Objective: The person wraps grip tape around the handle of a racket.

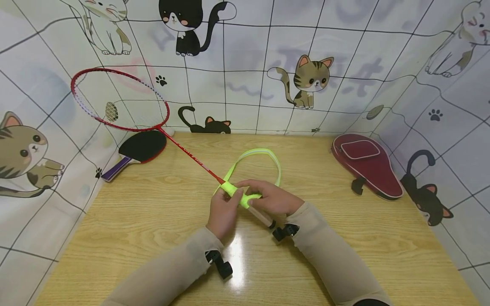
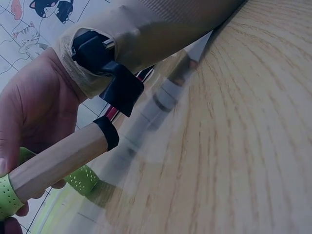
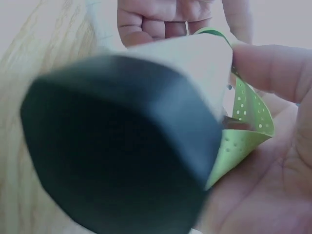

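Observation:
A red badminton racket (image 1: 191, 156) slants across the middle of the head view, its head raised at the far left. Neon yellow-green perforated grip tape (image 1: 229, 187) covers the upper handle. Below it the bare wooden handle (image 2: 63, 156) shows, ending in a black butt cap (image 3: 117, 146). My left hand (image 1: 223, 214) holds the handle at the wrapped part, thumb on top. On the other side my right hand (image 1: 273, 197) pinches the tape where it leaves the handle. The tape's loose length (image 1: 278, 163) loops over the table behind my hands.
A black table tennis paddle (image 1: 143, 146) with a purple handle leans at the back left, beneath the racket head. Toward the back right lies a dark red paddle case (image 1: 365, 165). Cat-printed cloth walls (image 1: 245, 85) enclose the wooden table (image 1: 153, 225) at the back and sides.

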`<state>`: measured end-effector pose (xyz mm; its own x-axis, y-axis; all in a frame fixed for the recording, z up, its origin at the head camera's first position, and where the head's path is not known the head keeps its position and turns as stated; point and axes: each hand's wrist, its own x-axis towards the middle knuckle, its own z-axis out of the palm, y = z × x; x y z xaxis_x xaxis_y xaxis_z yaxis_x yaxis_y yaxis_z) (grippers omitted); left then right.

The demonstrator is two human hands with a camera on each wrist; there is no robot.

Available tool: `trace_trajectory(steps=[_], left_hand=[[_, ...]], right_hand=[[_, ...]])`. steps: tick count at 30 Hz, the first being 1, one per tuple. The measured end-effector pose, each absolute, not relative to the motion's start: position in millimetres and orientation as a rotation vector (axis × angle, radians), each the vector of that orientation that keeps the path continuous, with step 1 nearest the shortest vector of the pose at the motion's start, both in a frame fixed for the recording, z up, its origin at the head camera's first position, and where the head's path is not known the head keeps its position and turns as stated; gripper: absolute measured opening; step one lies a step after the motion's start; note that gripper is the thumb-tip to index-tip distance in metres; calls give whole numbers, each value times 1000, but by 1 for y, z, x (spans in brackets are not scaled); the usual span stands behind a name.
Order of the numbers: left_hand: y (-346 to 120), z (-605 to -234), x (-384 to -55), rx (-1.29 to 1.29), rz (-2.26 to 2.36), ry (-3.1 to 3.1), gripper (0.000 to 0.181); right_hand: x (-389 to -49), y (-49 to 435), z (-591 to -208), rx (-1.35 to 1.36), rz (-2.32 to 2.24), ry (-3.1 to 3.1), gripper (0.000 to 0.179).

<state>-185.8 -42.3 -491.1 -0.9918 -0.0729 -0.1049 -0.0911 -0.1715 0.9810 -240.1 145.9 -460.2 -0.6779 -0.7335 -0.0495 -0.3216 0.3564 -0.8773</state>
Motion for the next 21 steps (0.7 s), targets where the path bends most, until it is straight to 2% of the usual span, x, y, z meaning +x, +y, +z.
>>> trace_trajectory(steps=[7,18,21], left_hand=[[-44,-491,-188,-211,2312,2115,22],[-45,-491,-188,-187,2216,2251,28],[-46,-491,-189,-186,2205,2264,30]], right_hand=[[-240,146,-459,-900,-1237,2254,56],[-239,146,-458,-831,-1230,2279,50],[-239,145,-456,-812,-1225,2310,44]])
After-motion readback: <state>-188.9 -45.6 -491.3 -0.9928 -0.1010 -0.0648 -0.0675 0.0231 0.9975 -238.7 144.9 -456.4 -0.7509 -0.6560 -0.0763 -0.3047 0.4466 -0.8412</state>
